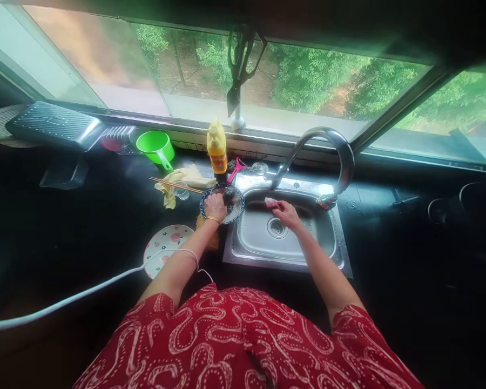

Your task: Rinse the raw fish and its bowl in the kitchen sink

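My left hand (215, 207) grips the near rim of a blue-patterned plate (230, 198) that rests on the dark counter at the sink's left edge. Over the steel sink (247, 246), my right hand (287, 212) is closed on a small pinkish cloth or sponge (270, 202). The curved tap (328, 141) arches above the basin's right side. A yellow bottle (217, 148) stands just behind the plate.
A white plate with red fruit print (165, 246) lies on the counter at the left. Chopsticks (176, 185) rest on a yellow cloth (182, 178) beside a green scoop (156, 146). A white cable (85, 293) crosses my left arm. Scissors (238, 65) hang at the window.
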A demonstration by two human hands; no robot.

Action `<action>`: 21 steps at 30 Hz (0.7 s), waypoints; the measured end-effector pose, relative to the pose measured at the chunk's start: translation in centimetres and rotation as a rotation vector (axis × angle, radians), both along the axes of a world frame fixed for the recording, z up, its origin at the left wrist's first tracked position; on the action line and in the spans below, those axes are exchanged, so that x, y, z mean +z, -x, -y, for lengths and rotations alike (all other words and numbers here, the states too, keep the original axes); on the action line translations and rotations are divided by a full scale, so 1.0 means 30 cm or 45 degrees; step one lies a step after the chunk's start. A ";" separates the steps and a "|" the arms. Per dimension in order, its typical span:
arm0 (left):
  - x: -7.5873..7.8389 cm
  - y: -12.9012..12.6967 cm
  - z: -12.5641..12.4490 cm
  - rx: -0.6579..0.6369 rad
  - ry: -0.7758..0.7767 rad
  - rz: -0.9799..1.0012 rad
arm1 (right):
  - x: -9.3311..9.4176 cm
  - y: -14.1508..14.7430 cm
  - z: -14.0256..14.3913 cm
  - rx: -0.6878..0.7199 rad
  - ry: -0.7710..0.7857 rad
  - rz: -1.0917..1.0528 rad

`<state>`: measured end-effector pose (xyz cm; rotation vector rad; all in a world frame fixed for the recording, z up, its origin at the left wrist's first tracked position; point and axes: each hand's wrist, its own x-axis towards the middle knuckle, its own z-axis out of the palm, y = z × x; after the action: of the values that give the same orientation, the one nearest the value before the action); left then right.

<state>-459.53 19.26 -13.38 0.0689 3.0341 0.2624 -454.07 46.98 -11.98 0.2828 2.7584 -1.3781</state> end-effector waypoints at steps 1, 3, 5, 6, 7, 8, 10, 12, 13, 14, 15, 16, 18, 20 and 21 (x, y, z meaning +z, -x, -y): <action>0.001 -0.003 0.004 -0.020 0.011 -0.014 | -0.004 -0.008 -0.007 -0.025 0.014 0.018; 0.008 -0.006 0.015 -0.018 -0.044 0.013 | 0.000 -0.017 -0.012 -0.059 0.047 0.042; 0.033 -0.008 0.034 0.061 -0.196 0.057 | 0.019 -0.015 -0.009 -0.080 0.081 0.058; 0.055 -0.007 0.047 0.122 -0.293 0.064 | 0.034 -0.010 -0.004 -0.080 0.104 0.069; 0.083 -0.005 0.062 0.181 -0.399 0.053 | 0.049 -0.002 0.002 -0.073 0.135 0.078; 0.115 -0.002 0.079 0.229 -0.508 0.019 | 0.066 0.009 0.010 -0.064 0.177 0.082; 0.181 0.008 0.114 0.291 -0.724 -0.088 | 0.097 0.035 0.031 -0.038 0.260 0.069; 0.231 0.018 0.145 0.326 -0.939 -0.188 | 0.117 0.062 0.058 -0.035 0.312 0.053; 0.244 0.022 0.158 0.354 -1.041 -0.217 | 0.120 0.073 0.073 -0.056 0.333 0.052; 0.248 0.025 0.169 0.392 -1.140 -0.230 | 0.119 0.081 0.088 -0.086 0.378 0.063; 0.244 0.026 0.176 0.445 -1.234 -0.230 | 0.111 0.086 0.103 -0.125 0.455 0.097; 0.234 0.025 0.181 0.505 -1.328 -0.222 | 0.100 0.087 0.116 -0.173 0.554 0.156; 0.205 0.017 0.181 0.619 -1.521 -0.163 | 0.069 0.078 0.135 -0.282 0.770 0.313; 0.181 0.003 0.168 0.667 -1.711 -0.037 | 0.045 0.063 0.144 -0.392 0.953 0.445; 0.175 -0.006 0.157 0.671 -1.791 0.044 | 0.042 0.055 0.145 -0.441 1.024 0.468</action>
<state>-459.36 14.55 -8.12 -0.5995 2.1054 2.2102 -455.70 42.63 -10.73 0.8662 1.7368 -2.1051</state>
